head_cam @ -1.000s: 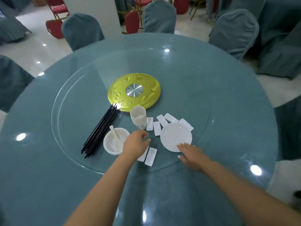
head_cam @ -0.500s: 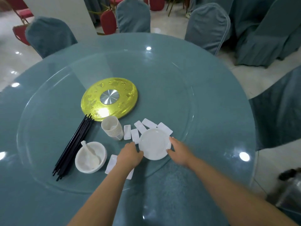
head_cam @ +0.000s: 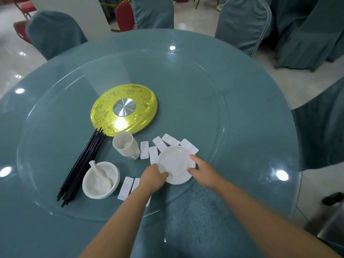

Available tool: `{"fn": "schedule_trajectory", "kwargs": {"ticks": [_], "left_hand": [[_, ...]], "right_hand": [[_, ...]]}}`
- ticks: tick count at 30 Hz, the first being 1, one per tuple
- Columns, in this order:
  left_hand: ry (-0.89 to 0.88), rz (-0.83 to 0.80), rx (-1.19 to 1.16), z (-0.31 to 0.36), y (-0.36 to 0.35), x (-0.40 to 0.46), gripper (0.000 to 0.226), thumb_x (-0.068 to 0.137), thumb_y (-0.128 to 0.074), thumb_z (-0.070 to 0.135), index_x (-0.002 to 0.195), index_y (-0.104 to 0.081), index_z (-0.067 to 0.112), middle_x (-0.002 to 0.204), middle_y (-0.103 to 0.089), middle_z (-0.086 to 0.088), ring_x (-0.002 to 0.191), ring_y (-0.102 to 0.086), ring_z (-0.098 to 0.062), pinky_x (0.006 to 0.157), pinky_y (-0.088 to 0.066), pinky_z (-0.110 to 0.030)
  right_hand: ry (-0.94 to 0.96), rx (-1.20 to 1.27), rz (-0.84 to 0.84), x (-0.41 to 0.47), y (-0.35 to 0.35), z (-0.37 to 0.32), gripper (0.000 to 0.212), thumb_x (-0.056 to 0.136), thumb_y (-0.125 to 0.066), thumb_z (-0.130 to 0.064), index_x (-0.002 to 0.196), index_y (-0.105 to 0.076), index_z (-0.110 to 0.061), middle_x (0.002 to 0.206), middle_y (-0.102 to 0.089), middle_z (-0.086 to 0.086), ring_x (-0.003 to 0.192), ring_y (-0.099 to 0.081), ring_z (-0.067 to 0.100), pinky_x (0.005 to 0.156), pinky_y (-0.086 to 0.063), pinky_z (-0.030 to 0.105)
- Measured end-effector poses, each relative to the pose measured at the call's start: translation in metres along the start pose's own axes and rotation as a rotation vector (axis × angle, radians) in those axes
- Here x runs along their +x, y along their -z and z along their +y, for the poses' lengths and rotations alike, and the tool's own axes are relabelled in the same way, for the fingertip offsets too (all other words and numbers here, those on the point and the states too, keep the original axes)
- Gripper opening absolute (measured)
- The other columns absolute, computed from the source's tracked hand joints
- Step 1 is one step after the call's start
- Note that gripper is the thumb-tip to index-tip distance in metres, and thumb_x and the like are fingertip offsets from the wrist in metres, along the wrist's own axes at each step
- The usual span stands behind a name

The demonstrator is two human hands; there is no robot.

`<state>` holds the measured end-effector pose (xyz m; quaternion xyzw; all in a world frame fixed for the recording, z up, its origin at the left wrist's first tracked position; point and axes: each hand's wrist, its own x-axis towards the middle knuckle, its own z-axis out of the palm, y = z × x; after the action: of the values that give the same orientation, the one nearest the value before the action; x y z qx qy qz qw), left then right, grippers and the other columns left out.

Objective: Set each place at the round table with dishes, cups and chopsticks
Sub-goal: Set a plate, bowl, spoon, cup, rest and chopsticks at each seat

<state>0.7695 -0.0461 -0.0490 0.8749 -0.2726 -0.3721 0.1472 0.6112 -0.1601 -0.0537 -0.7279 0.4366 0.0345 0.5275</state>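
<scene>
A stack of white plates (head_cam: 176,165) sits on the glass turntable (head_cam: 195,94) near its front edge. The top plate is tilted up off the stack. My left hand (head_cam: 153,178) grips its left rim and my right hand (head_cam: 202,171) holds its right rim. A stack of cream cups (head_cam: 125,146) stands behind and to the left. A bundle of black chopsticks (head_cam: 81,166) lies further left. White bowls (head_cam: 101,180) with a spoon inside sit at the front left. Several white chopstick rests (head_cam: 170,140) lie around the plates.
A gold disc with a silver hub (head_cam: 124,109) marks the middle of the round table (head_cam: 251,202), which has a teal cloth. Chairs in teal covers (head_cam: 242,23) stand around the far and right sides. A dark object (head_cam: 333,198) lies on the floor at right.
My left hand moved from beside the cups to the plate stack. Both hands closed on the top plate's rims and tilted it up off the stack. The view shifted right.
</scene>
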Motion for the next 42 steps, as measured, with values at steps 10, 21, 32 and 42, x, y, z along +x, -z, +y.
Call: {"fn": "schedule_trajectory", "kwargs": {"ticks": [10,21,32,42], "left_hand": [[-0.028,0.065,-0.028,0.008,0.001,-0.019,0.031,0.089,-0.056,0.026,0.115,-0.053,0.008,0.113,-0.060,-0.008,0.098,-0.055,-0.026,0.077,-0.041,-0.029],[-0.036,0.292,-0.499,-0.028,0.022,-0.071,0.044,0.083,-0.053,0.005,0.122,-0.049,0.025,0.096,-0.065,-0.003,0.084,-0.066,-0.024,0.080,-0.057,-0.044],[0.100,0.446,-0.771,-0.144,0.033,-0.141,0.050,0.083,-0.048,-0.008,0.111,-0.053,0.033,0.079,-0.060,-0.012,0.077,-0.064,-0.030,0.063,-0.059,-0.036],[0.337,0.489,-0.809,-0.263,0.032,-0.189,0.042,0.083,-0.055,0.002,0.124,-0.047,0.012,0.084,-0.063,-0.008,0.082,-0.064,-0.029,0.081,-0.056,-0.049]], "right_hand": [[0.041,0.178,0.048,-0.009,-0.003,-0.010,0.058,0.093,-0.057,-0.016,0.147,-0.036,-0.019,0.152,-0.034,-0.006,0.140,-0.029,0.010,0.106,-0.022,0.018],[0.081,0.223,0.204,-0.027,-0.014,-0.040,0.057,0.085,-0.049,0.000,0.138,-0.045,-0.022,0.110,-0.060,-0.005,0.103,-0.059,0.021,0.090,-0.051,0.039],[0.163,0.071,-0.061,-0.058,-0.118,-0.071,0.042,0.085,-0.054,0.005,0.118,-0.060,-0.021,0.072,-0.060,0.000,0.065,-0.063,0.020,0.073,-0.060,0.040],[0.163,-0.120,-0.297,-0.078,-0.230,-0.094,0.037,0.086,-0.056,-0.006,0.120,-0.058,-0.020,0.071,-0.065,0.000,0.065,-0.064,0.016,0.077,-0.056,0.038]]}}
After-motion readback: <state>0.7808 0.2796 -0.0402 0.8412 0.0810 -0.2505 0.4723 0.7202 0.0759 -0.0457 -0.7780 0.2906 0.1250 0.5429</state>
